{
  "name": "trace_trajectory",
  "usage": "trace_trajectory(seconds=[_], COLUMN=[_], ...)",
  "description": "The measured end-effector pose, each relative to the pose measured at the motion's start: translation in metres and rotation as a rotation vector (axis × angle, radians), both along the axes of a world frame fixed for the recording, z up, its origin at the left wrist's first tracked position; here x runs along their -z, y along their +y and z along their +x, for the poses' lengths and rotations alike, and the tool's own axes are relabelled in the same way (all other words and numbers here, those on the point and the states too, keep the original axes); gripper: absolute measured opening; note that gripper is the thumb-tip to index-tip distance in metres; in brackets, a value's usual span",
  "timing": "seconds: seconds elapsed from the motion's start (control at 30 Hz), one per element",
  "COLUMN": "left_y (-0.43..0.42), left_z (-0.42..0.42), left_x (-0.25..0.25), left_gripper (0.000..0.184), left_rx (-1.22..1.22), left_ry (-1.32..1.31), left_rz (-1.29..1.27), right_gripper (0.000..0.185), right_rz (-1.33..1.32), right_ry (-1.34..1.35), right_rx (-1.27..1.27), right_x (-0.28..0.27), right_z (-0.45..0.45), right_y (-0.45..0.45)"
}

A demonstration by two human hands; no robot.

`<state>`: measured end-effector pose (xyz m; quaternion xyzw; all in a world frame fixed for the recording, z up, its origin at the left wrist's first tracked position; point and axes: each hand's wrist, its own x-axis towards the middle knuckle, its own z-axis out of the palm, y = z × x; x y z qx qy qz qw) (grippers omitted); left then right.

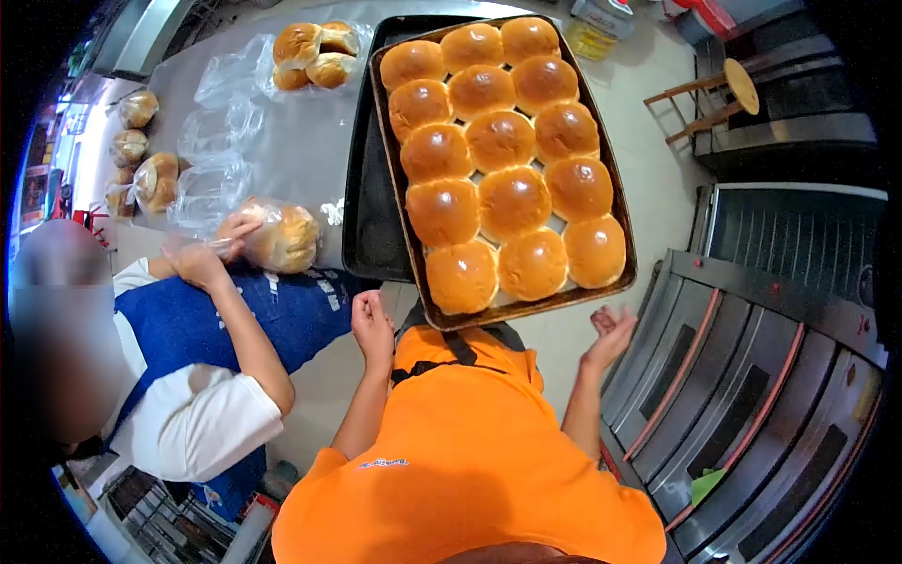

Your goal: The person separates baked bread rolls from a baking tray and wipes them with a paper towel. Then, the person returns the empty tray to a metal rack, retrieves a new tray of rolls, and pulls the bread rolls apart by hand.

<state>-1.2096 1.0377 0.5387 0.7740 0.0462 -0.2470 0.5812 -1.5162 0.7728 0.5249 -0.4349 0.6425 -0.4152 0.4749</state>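
Observation:
A dark-rimmed baking tray (617, 188) full of several glossy golden-brown buns (507, 141) lies across the front of the table, partly over an empty black tray (362, 221). My left hand (373, 324) is just off the tray's near left corner, fingers curled in and nothing seen in them. Beyond the near right corner, my right hand (613, 331) is held palm up, its fingers loosely bent and apart, holding nothing. Neither hand touches the tray.
At the left, a co-worker in a blue apron (254, 315) holds a bagged bun (282, 235). Plastic bags (221, 132) and more bagged buns (315, 54) lie on the metal table (291, 141). A wooden stool (740, 86) and a metal deck oven (742, 376) stand at the right.

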Motion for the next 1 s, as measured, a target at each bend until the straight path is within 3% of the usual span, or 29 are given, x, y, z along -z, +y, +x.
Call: trace_trajectory(seconds=[0.07, 0.1, 0.17, 0.23, 0.27, 0.3, 0.37, 0.43, 0.5, 0.57, 0.7, 0.77, 0.83, 0.9, 0.93, 0.97, 1.0], left_y=[0.008, 0.003, 0.004, 0.000, -0.005, -0.009, -0.024, -0.021, -0.017, -0.025, -0.022, -0.015, -0.001, 0.001, 0.003, -0.006, -0.022], left_z=[-0.011, -0.013, -0.022, -0.033, -0.038, -0.043, -0.051, -0.040, -0.026, -0.001, 0.058, 0.092, 0.124, 0.131, 0.129, 0.128, 0.120], left_x=[-0.001, -0.017, -0.004, 0.009, 0.006, 0.002, -0.024, -0.015, 0.010, -0.017, -0.048, -0.060, -0.068, -0.076, -0.068, -0.071, -0.074], left_gripper=[0.044, 0.057, 0.066, 0.073, 0.079, 0.079, 0.085, 0.084, 0.079, 0.075, 0.070, 0.068, 0.065, 0.061, 0.038, 0.038, 0.023], left_rx=[0.038, 0.153, 0.280, 0.404, 0.523, 0.488, 0.360, 0.338, 0.337, 0.329, 0.333, 0.100, 0.028, -0.080, -0.076, -0.039, -0.014], left_ry=[0.160, 0.219, 0.357, 0.346, 0.341, 0.330, 0.261, 0.212, -0.167, -0.431, -0.664, -0.808, -0.885, -0.561, -0.458, -0.443, -0.318], left_rz=[-0.001, 0.050, 0.047, 0.077, 0.118, 0.127, 0.201, 0.349, 0.555, 0.609, 0.939, 0.817, 0.775, 0.263, 0.185, 0.185, -0.030], right_gripper=[0.061, 0.059, 0.057, 0.060, 0.063, 0.063, 0.065, 0.063, 0.063, 0.057, 0.047, 0.045, 0.041, 0.031, 0.025, 0.025, 0.019], right_rz=[-0.037, -0.050, -0.076, -0.362, -0.491, -0.497, -0.477, -0.525, -0.509, -0.492, -0.452, -0.446, -0.457, -0.365, -0.297, -0.274, -0.500], right_ry=[0.034, 0.074, 0.093, 0.696, 0.756, 0.730, 0.960, 0.897, 0.909, 0.936, 0.907, 0.918, 0.808, 0.773, 0.690, 0.711, 0.623], right_rx=[0.011, -0.067, -0.144, -0.542, -0.510, -0.540, -0.576, -0.602, -0.649, -0.671, -0.761, -0.828, -0.625, -0.498, -0.448, -0.421, -0.328], right_x=[-0.035, -0.049, -0.057, -0.057, -0.060, -0.055, -0.050, -0.059, -0.068, -0.065, -0.073, -0.083, -0.093, -0.107, -0.113, -0.119, -0.125], right_z=[0.010, 0.013, 0.017, 0.015, 0.026, 0.026, 0.022, 0.027, 0.025, 0.030, 0.053, 0.067, 0.085, 0.075, 0.068, 0.072, 0.078], right_y=[-0.024, -0.036, -0.062, -0.083, -0.085, -0.092, -0.102, -0.094, -0.080, -0.060, -0.016, -0.013, -0.004, -0.016, -0.017, -0.012, -0.013])
